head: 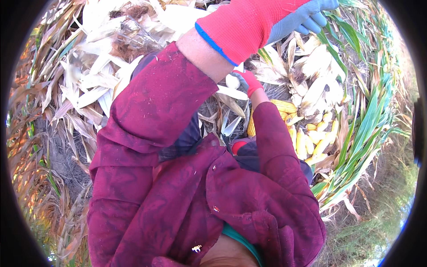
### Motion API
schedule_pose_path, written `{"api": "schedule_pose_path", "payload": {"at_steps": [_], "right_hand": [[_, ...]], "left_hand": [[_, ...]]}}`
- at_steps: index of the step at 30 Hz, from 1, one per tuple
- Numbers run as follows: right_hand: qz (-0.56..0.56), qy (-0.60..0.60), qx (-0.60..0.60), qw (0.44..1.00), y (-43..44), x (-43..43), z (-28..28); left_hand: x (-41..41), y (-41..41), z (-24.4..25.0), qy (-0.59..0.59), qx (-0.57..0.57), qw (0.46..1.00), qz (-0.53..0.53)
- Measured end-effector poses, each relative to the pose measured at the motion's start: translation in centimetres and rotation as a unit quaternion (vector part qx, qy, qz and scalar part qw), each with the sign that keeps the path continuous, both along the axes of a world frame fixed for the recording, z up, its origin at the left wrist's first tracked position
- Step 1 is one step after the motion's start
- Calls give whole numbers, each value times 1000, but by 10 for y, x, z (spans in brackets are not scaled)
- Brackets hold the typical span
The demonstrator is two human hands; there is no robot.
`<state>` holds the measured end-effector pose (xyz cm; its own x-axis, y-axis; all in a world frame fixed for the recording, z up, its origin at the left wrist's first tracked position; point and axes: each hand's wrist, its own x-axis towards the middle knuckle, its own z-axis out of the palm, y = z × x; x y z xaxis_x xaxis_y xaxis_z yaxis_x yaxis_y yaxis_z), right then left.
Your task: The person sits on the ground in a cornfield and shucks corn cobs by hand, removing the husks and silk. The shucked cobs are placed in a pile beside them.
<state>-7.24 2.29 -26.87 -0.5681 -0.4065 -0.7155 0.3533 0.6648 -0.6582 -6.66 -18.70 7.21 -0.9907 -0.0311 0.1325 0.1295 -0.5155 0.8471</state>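
Observation:
My left hand (287, 21), in a red knit glove with a grey-blue coated palm and blue cuff, reaches across to the upper right. Its fingers are spread a little, nothing shows in them, and the top edge cuts off part of the glove. Lower and partly behind that forearm, my right hand (250, 81), gloved alike, is closed around a pale corn husk (233, 81); whether an ear is inside cannot be told. Husked yellow corn ears (301, 143) lie in a pile beside my right forearm, with another ear (251, 125) close to its inner side.
Dry husks and corn silk (133, 40) are heaped at the upper left. More pale husks (313, 76) lie above the ears. Green corn leaves (363, 126) border the right, dry stalks (30, 133) the left. A shoe (240, 145) shows near the knees.

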Motion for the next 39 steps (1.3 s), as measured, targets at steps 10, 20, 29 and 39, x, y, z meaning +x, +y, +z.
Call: {"api": "schedule_pose_path", "payload": {"at_steps": [10, 20, 29, 39], "right_hand": [[-203, -67, -362, 907, 60, -7, 189], [-312, 110, -481, 812, 104, 26, 331], [-266, 391, -243, 847, 103, 16, 332], [-243, 476, -181, 826, 124, -25, 314]], "left_hand": [[-12, 33, -16, -49, -111, 992, 37], [-10, 145, -7, -66, -86, 988, 114], [-16, 166, -41, -70, 122, 966, -216], [-28, 179, -30, -44, -66, 994, -70]]}}
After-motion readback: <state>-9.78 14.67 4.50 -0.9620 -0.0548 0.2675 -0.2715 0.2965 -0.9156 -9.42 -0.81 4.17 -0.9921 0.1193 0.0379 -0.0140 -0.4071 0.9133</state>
